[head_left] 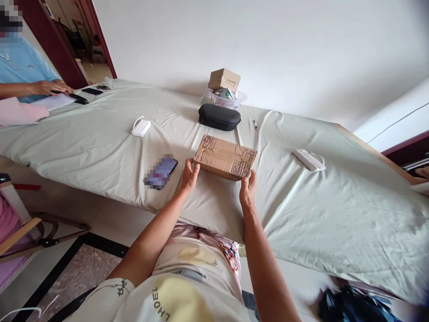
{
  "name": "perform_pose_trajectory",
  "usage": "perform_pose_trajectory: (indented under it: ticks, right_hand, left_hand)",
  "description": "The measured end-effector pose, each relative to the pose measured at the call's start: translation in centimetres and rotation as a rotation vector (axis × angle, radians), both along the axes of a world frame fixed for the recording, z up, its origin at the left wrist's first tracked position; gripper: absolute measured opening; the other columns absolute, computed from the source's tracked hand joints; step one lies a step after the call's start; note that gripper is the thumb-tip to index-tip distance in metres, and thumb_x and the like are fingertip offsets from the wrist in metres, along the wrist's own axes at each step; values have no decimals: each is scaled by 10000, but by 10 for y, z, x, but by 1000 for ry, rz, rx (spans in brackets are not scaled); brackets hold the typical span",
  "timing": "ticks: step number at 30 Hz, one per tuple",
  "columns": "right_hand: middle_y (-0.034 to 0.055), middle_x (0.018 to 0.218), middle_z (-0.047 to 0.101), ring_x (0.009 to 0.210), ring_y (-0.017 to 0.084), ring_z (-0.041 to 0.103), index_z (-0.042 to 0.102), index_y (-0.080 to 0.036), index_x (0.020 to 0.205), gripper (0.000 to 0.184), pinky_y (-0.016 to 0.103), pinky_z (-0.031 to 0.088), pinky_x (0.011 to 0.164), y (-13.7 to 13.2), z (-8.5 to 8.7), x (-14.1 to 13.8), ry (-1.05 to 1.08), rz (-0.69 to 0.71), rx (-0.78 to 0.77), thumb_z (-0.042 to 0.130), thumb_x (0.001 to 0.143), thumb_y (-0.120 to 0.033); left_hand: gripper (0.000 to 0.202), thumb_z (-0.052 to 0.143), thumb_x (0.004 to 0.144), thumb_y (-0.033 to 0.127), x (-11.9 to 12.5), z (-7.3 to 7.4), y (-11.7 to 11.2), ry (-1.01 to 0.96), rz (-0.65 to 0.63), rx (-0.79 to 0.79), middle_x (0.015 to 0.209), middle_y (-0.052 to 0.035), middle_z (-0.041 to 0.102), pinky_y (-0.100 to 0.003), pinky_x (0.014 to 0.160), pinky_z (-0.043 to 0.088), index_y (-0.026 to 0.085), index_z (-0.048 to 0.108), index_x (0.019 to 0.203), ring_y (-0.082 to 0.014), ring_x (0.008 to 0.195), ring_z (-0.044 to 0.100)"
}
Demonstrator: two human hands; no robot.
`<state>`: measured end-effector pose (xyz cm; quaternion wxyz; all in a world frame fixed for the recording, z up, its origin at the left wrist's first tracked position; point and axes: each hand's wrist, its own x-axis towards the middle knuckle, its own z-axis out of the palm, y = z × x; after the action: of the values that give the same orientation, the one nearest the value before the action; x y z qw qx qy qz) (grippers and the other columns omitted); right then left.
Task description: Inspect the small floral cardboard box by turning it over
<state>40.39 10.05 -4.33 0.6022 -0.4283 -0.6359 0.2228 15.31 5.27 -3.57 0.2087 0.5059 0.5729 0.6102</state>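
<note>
Plainly, left fingers point(195, 170), right fingers point(245, 184) grip oblong, scribbled cardboard box point(225, 155), perhaps ribbed.

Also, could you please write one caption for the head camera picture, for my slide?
Left hand and right hand hold a scribbled cardboard box; a phone lies nearby on the cloth-covered table.

White wall point(284, 53) behind the cloth-draped counter point(351, 214). Dark-red doorframe point(63, 58) beyond counter's left end. Below counter, front left: mottled, black-bordered floor point(90, 273).
</note>
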Motion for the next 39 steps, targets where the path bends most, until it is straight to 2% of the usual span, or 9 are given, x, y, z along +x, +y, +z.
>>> perform_pose_trajectory:
  ticks: [7,11,14,17,19,23,28,33,39]
  right_hand:
    - [99,1137,697,1047,269,673,629,-225,1209,495,468,598,901,-3,7,-6,120,-13,-19,530,984,-656]
    - [104,1181,700,1082,275,683,549,-240,1409,611,482,601,916,-1,3,-3,164,49,-51,593,960,-652]
    - [120,1243,695,1162,290,675,554,-226,1466,656,527,569,1021,-1,2,0,117,-51,-48,514,999,-685]
    - [137,1309,688,1224,308,659,632,-213,1394,635,549,546,1077,-4,5,0,58,-128,-36,454,1022,-695]
    - [141,1405,657,1287,307,636,611,-233,1445,629,549,527,1121,-7,7,-2,36,-145,-20,452,1030,-678]
    - [130,1571,535,1398,297,577,477,-301,1591,648,559,493,1172,-9,7,-4,6,-150,46,461,1042,-643]
    - [138,1465,537,1392,323,557,654,-244,1338,483,589,464,1193,-9,8,-5,-81,-134,116,567,1017,-594]
    - [135,1371,563,1327,320,575,669,-241,1193,429,541,517,1119,-15,15,-11,-85,-193,167,676,948,-594]
    - [106,1141,641,1135,259,615,668,-217,1062,440,484,527,1043,-20,24,-14,-26,-287,140,436,1043,-590]
  left_hand:
    - [269,474,1032,465,1,3,2,-88,-50,22,1147,-122,727,-381,980,580,216,516,1125,-247,1089,721]
    - [286,473,925,190,3,4,4,-106,-32,27,1247,-117,727,-370,1011,590,217,514,1208,-229,1166,719]
    - [364,492,856,110,3,3,5,-87,-5,-13,1230,-100,745,-382,1004,612,222,556,1196,-228,1149,734]
    - [272,545,870,154,4,-1,4,-27,23,-36,1183,-100,752,-413,1003,621,218,603,1127,-248,1138,734]
    - [291,570,918,229,6,-3,3,14,32,5,1281,-122,724,-430,1055,604,213,607,1206,-257,1225,704]
    - [611,623,980,459,9,-5,1,82,0,146,1549,-188,567,-426,1113,576,200,471,1512,-283,1402,609]
    - [634,615,995,623,7,-4,3,182,-58,144,1510,-166,612,-412,1138,546,233,541,1489,-295,1405,610]
    - [646,666,963,636,5,-7,4,151,-17,160,1437,-159,652,-397,1114,548,224,556,1448,-298,1344,639]
    - [656,575,1007,670,9,-11,7,169,24,251,1402,-176,665,-420,1150,535,197,546,1460,-291,1338,652]
